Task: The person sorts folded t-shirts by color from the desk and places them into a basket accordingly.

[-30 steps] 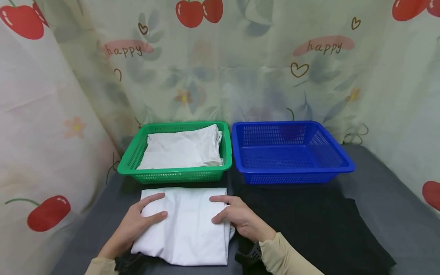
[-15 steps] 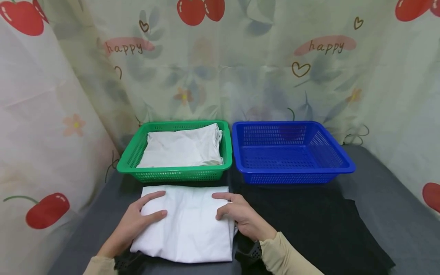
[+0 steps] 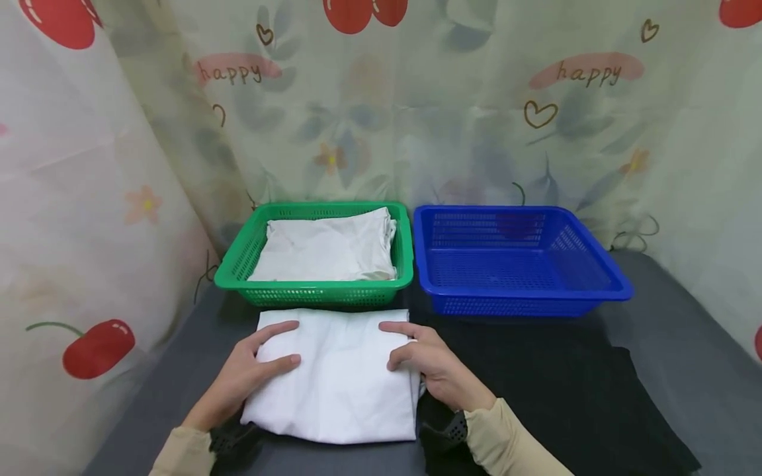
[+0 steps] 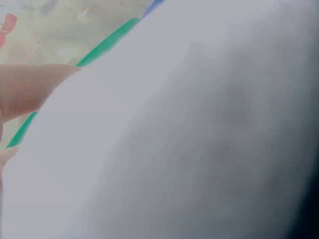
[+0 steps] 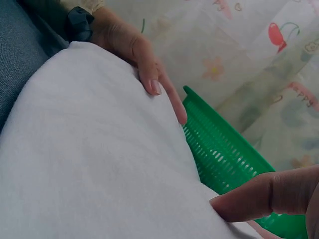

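Observation:
In the head view, a folded white garment (image 3: 339, 383) is held between both hands just in front of the green basket (image 3: 315, 285). My left hand (image 3: 250, 370) grips its left side, thumb on the top face. On the right side, my right hand (image 3: 440, 370) holds it with thumb and index finger spread over the cloth and the other fingers mostly hidden. The right wrist view shows the garment (image 5: 99, 139) slanting across, with the left thumb on its far edge. White cloth (image 4: 149, 124) fills most of the left wrist view.
Another folded white cloth (image 3: 324, 248) lies in the green basket. To its right stands a blue basket (image 3: 524, 292) with a bare floor. Black fabric (image 3: 536, 383) is spread on the grey tabletop (image 3: 673, 330) at the right. A patterned curtain (image 3: 452, 145) hangs behind.
Both hands have moved the white garment slightly forward and up, nearer the green basket. The head view has shifted a little, so the baskets appear farther right.

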{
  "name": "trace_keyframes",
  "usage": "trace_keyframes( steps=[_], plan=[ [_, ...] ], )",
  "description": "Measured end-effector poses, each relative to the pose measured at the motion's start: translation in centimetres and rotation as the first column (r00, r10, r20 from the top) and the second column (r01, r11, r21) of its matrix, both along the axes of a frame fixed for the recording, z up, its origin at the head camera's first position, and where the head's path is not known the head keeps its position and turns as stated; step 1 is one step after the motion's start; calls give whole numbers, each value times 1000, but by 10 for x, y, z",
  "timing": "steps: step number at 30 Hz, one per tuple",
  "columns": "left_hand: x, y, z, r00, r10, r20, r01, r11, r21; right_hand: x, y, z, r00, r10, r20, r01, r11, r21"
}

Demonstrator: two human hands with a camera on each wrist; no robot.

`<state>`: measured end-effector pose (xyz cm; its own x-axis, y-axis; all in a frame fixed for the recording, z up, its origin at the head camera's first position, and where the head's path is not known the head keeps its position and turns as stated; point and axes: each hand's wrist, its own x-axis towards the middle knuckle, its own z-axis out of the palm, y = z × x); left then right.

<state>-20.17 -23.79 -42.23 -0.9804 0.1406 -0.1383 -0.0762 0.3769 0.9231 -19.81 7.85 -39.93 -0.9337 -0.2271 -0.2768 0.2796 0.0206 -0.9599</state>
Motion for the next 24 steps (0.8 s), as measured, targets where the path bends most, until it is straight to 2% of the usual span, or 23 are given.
trace_keyframes(
  steps=[5,9,17,22,24],
  plan=[
    [-2,-3,2,1000,-27,14,26,997,70,3,5,2,1000,-14,13,14,1000,-9],
    [0,-11,8,997,-54,-46,58,996,71,5,9,6,1000,-4,18,4,1000,-15],
    [5,-19,28,986,-96,-133,110,989,98,1,16,22,999,41,-34,-41,999,-26],
    [7,-21,40,982,-132,-135,149,980,129,-2,21,34,998,59,-22,-59,997,-39],
    [6,-23,46,980,-143,-137,159,981,114,-5,22,40,998,65,-25,-67,996,-51]
  ],
)
